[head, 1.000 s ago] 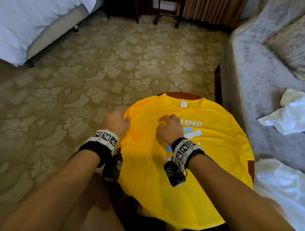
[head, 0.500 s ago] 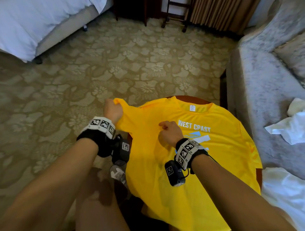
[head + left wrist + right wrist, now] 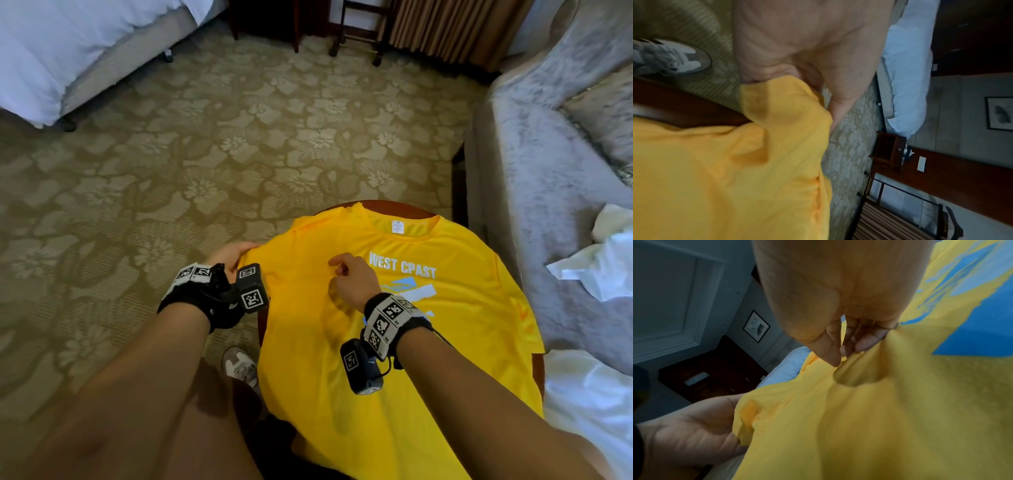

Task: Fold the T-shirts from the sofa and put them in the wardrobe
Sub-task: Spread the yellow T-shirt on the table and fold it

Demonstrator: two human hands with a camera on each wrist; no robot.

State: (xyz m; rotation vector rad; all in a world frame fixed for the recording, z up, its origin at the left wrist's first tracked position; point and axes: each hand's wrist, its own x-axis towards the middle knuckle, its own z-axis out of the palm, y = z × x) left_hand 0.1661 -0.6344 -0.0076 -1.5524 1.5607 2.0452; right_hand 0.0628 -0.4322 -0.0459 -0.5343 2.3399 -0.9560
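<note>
Folding the bright yellow cotton T-shirt [image 3: 394,342] on the round wooden table [image 3: 394,208]: your left hand [image 3: 228,255] is gripping its sleeve, right hand [image 3: 349,282] pinching chest fabric; next, probably bringing the sleeve inward.

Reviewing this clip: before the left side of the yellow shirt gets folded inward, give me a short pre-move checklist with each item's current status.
1. Left hand holds the sleeve edge of the yellow T-shirt: ok, the left wrist view shows fabric gripped.
2. Right hand pinches the chest fabric at the fold line: ok, the right wrist view shows the pinch.
3. Shirt lies print up on the round table, collar away from the person: ok.
4. Right half lies flat: ok, only light wrinkles.
5. Hem lies flat: cannot tell, it is hidden by the arms.
6. More white garments wait on the sofa: ok.
</note>
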